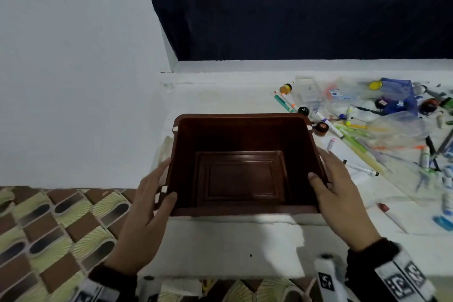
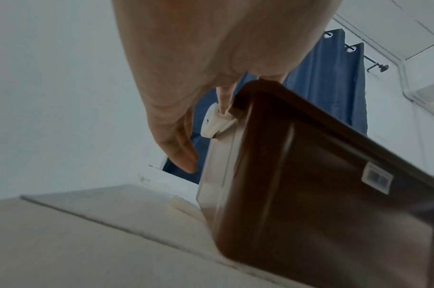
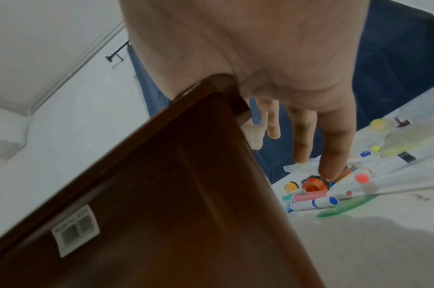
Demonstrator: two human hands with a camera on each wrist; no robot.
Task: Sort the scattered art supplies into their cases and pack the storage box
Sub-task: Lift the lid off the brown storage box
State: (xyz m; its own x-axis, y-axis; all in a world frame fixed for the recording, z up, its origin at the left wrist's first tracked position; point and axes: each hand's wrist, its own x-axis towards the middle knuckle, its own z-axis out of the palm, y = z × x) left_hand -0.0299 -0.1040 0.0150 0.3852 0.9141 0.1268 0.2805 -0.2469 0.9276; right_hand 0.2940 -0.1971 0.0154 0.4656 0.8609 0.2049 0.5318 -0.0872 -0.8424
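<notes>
An empty dark brown storage box (image 1: 245,135) stands on the white surface, open side up. My left hand (image 1: 159,186) holds its left wall, thumb hooked over the rim. My right hand (image 1: 335,184) holds the right wall the same way. Close up, the left hand (image 2: 198,68) sits by a white latch (image 2: 213,120) on the box (image 2: 321,194). The right hand (image 3: 272,58) grips the box (image 3: 174,194), fingers hanging down outside. Markers (image 1: 328,122), pens and small paint pots (image 1: 321,128) lie scattered to the right.
Clear plastic cases (image 1: 308,93) and a blue pouch (image 1: 397,91) lie among the supplies at the back right. A white wall (image 1: 73,68) rises on the left, a dark curtain (image 1: 294,7) behind. The patterned floor (image 1: 49,233) shows below the surface's left edge.
</notes>
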